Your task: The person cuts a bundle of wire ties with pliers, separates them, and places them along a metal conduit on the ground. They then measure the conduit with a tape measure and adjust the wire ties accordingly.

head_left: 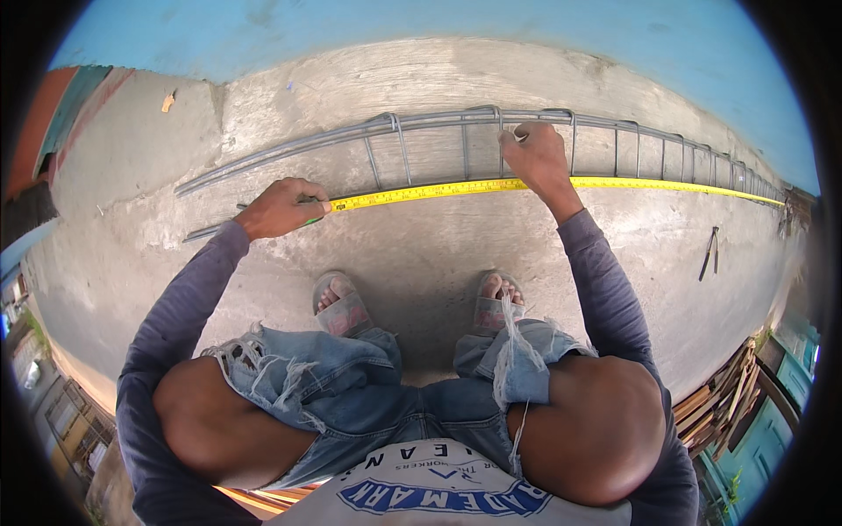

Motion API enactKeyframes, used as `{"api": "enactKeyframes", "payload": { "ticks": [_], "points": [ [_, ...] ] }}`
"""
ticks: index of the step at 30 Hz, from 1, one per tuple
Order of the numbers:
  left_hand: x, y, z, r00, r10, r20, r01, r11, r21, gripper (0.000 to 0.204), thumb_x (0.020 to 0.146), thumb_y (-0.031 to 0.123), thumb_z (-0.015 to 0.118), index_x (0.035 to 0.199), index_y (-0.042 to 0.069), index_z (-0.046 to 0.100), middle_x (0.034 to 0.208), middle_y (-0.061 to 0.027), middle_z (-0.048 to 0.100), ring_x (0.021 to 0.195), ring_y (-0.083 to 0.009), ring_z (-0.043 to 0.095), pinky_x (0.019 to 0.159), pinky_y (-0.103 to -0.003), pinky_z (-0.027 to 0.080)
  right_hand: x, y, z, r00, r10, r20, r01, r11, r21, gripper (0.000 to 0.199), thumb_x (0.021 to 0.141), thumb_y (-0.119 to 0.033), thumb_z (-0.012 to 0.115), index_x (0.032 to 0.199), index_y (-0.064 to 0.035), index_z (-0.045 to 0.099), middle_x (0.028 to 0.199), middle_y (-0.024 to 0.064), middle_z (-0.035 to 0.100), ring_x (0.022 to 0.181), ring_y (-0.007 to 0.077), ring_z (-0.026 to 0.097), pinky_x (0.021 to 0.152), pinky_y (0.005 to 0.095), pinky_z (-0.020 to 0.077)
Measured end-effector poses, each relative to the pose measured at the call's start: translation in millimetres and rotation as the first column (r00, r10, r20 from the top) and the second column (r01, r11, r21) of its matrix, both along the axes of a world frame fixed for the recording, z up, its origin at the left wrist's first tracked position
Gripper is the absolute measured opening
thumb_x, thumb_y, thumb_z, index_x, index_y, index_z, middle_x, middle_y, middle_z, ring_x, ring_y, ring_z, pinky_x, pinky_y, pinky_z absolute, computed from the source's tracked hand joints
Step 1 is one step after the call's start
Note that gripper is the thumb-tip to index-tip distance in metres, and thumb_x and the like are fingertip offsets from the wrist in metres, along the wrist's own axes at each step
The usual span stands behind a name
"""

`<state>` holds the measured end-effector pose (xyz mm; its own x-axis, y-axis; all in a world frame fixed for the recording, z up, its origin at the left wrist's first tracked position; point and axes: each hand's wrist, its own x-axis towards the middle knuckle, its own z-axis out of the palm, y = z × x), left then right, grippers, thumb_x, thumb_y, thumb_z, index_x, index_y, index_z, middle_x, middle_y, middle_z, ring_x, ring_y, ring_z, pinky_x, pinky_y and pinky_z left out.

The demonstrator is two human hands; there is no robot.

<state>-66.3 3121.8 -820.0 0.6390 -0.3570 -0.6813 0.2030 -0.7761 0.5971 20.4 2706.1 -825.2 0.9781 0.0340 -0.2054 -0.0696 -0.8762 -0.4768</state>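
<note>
A long cage of thin steel reinforcing bars [438, 120] with rectangular wire stirrups [404, 153] lies across the concrete in front of me. Along its near side stretches a yellow tape measure [430, 191], running far to the right. My left hand [282, 208] is closed on the tape's left end, and a bit of green shows under the fingers. Fingers bent, my right hand [537, 158] grips a stirrup near the middle of the cage, its wrist above the tape. Whether those fingers hold anything small besides is hidden.
A pair of long-handled pincers [709, 253] lies on the concrete floor [614, 263] at the right. Wooden strips [724, 394] are piled at the lower right. A blue wall [421, 17] bounds the far side. My sandalled feet [342, 302] stand close to the tape.
</note>
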Motion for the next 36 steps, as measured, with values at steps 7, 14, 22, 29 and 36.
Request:
{"api": "enactKeyframes", "payload": {
  "ticks": [7,14,22,29,36],
  "points": [
    [1.8,-0.9,2.7,1.0,0.01,-0.013,-0.01,1.0,0.0,0.036,0.097,0.036,0.071,0.11,0.004,0.078,0.105,-0.0156,0.072,0.099,-0.0268,0.067,0.091,-0.041,0.053,-4.9,17.4,-20.8,0.991,0.085,-0.099,-0.042,0.925,0.379,0.017,0.086,-0.01,0.065,0.077,0.0056,0.067,0.073,0.0296,0.062,0.065,0.0425,0.061,0.068,0.0458,0.051],
    [1.4,-3.9,4.1,1.0,0.006,-0.014,-0.006,1.0,0.018,0.035,0.096,0.036,0.07,0.11,0.005,0.078,0.107,-0.0181,0.072,0.096,-0.028,0.068,0.089,-0.04,0.053,-7.5,14.1,-30.2,0.988,0.067,-0.138,-0.001,0.904,0.428,0.02,0.085,-0.011,0.065,0.077,0.0076,0.066,0.074,0.031,0.06,0.066,0.0441,0.06,0.068,0.0464,0.0507],
    [1.9,-8.6,4.8,0.999,0.015,-0.037,-0.014,0.999,0.03,0.036,0.096,0.036,0.071,0.11,0.004,0.078,0.106,-0.0179,0.072,0.094,-0.028,0.068,0.087,-0.04,0.053,-1.4,6.2,-7.8,0.983,0.121,-0.136,-0.073,0.947,0.314,0.027,0.089,-0.018,0.069,0.079,0.0072,0.068,0.074,0.0302,0.061,0.063,0.0442,0.057,0.069,0.0473,0.0501],
    [0.0,-0.3,-5.1,0.999,-0.01,0.031,0.01,1.0,-0.01,0.037,0.097,0.037,0.069,0.11,0.005,0.079,0.094,-0.0149,0.073,0.085,-0.025,0.067,0.079,-0.039,0.053,3.5,-5.8,17.8,0.984,0.078,-0.159,-0.031,0.96,0.278,0.034,0.102,-0.024,0.065,0.108,0.0079,0.075,0.08,0.0089,0.07,0.066,0.014,0.063,0.062,0.032,0.0521],
    [-4.5,-0.8,-2.4,1.0,-0.026,0.012,0.025,0.998,0.057,0.035,0.099,0.037,0.068,0.109,0.005,0.078,0.105,-0.0167,0.073,0.098,-0.0301,0.067,0.09,-0.042,0.053,-11.1,18.1,34.4,0.968,0.224,-0.117,-0.181,0.938,0.297,0.026,0.098,-0.018,0.064,0.092,0.0057,0.072,0.067,0.0167,0.059,0.059,0.0203,0.049,0.063,0.0387,0.0447]
  ]
}}
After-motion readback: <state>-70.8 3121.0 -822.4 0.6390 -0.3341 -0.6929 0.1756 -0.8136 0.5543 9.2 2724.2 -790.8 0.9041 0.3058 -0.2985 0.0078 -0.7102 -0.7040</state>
